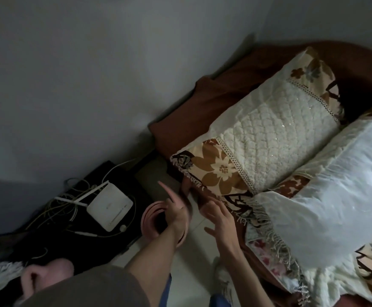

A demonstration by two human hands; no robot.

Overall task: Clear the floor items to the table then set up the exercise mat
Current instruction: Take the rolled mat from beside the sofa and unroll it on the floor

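Note:
A pink rolled exercise mat [150,220] stands on end on the floor, in the gap between a black side table [123,235] and the bed. My left hand [177,210] reaches over the roll's top rim, slightly blurred, with one finger stretched out and the fingers not closed around the mat. My right hand [219,220] hovers just right of it by the bed's edge, fingers spread and holding nothing. The lower part of the mat is hidden behind my left forearm.
A white router [109,207] with tangled cables sits on the black table at left. The bed at right carries a quilted cream pillow [275,138], a white pillow [335,191] and a fringed floral blanket [216,171]. Pale floor tiles [193,269] show below my hands.

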